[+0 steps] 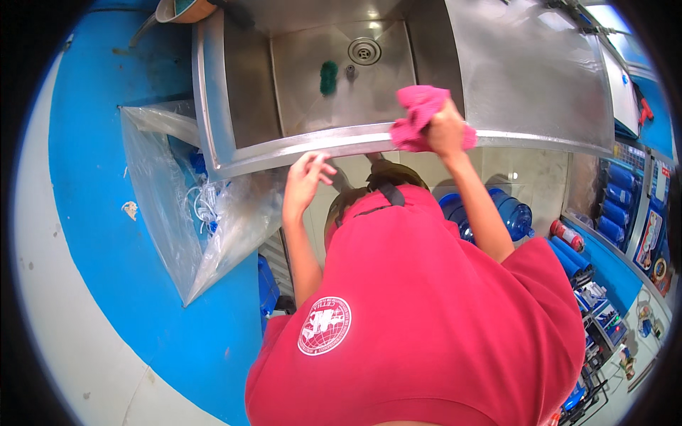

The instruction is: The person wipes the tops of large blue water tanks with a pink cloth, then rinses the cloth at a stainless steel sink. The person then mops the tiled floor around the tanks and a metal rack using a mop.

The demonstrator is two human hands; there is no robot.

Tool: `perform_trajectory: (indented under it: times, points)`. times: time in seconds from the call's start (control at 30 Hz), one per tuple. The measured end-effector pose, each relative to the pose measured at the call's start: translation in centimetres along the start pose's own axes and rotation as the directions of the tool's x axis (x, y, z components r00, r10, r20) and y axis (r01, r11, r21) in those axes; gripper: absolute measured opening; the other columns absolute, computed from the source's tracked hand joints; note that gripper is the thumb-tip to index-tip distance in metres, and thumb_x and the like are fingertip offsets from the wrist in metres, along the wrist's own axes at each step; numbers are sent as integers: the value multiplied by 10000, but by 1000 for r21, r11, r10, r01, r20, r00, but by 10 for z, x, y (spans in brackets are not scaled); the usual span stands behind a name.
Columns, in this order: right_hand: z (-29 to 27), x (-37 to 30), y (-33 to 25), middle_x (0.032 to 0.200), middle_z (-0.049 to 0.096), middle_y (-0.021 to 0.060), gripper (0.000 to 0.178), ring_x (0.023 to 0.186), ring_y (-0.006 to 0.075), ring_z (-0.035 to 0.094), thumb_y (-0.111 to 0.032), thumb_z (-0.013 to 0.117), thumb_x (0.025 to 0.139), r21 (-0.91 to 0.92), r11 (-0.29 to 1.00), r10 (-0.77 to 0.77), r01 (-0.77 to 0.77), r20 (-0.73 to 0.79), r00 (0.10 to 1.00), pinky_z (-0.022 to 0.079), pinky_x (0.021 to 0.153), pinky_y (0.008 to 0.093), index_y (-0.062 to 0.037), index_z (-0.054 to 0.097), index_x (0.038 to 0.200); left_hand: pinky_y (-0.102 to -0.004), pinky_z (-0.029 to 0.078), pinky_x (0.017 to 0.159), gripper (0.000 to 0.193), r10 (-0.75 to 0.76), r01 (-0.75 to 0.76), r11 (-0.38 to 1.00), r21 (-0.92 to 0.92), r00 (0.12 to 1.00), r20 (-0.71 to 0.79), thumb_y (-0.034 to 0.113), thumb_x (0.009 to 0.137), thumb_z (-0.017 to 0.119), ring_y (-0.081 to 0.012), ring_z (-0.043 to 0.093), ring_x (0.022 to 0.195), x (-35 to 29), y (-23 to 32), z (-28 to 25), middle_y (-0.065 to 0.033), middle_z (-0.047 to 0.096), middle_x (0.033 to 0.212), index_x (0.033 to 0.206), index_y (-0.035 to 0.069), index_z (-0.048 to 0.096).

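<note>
A crumpled pink cloth [420, 106] is bunched in my right hand [446, 130], against the front rim of a stainless steel sink [298, 143]. My left hand [305, 181] is just below the same rim, farther left, its fingers loosely bent and apart with nothing in them. Inside the basin lies a dark green scrubbing pad [328, 78]. Beside it is a small metal piece [350, 72], with the round drain strainer [364, 51] behind.
The steel drainboard [533, 78] extends right of the basin. A clear plastic bag [170, 206] with white and blue items hangs at the left. Blue water jugs [508, 213] stand below, right of my body. A pan [185, 10] sits at the sink's far left corner.
</note>
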State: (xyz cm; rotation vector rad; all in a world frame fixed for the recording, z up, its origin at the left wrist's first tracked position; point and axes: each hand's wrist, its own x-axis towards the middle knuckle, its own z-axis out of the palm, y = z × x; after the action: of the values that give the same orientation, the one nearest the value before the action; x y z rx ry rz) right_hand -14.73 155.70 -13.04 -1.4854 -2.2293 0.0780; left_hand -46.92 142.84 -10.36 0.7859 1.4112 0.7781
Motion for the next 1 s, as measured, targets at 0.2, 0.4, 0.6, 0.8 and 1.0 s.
perform_trajectory:
  times: [0.2,0.4,0.6,0.8,1.0]
  points:
    - [-37,23,56,1104,663,176,276,945,373,681,-156,774,726,122,992,-21,21,-6,1000,569,776,462,-65,737,984,-294,538,775,256,31,-51,984,169,993,118,179,1036,544,-147,674,832,20,39,55,-88,711,950,1209,2,612]
    - [-8,15,-19,1187,624,217,461,1059,351,649,-180,713,724,400,819,-527,410,244,814,545,910,404,62,655,1113,-354,512,877,326,-86,46,951,306,990,116,318,1012,574,-194,656,944,3,49,54,-93,708,987,1124,21,649]
    - [59,40,-148,1206,568,229,427,1016,364,630,-156,690,736,586,607,-734,537,155,661,534,872,412,114,624,1061,-358,500,880,431,-29,170,909,381,937,-349,402,981,574,-266,658,954,-32,12,16,-210,684,1069,1074,-19,590]
    - [80,53,-281,1149,572,201,433,1013,353,630,-159,695,757,837,294,-823,462,-25,568,541,847,435,13,626,1148,-319,483,909,338,72,-164,984,-69,722,-688,264,982,612,-192,629,1027,-94,-34,-53,-119,655,1111,1165,-16,564]
    - [140,77,-366,1051,570,97,218,979,245,593,-234,645,820,535,439,-877,722,81,474,501,757,357,-99,661,990,-274,468,904,253,-30,-197,959,-202,642,-766,184,1032,557,-135,610,993,-95,-58,-113,-64,634,1138,1225,19,568]
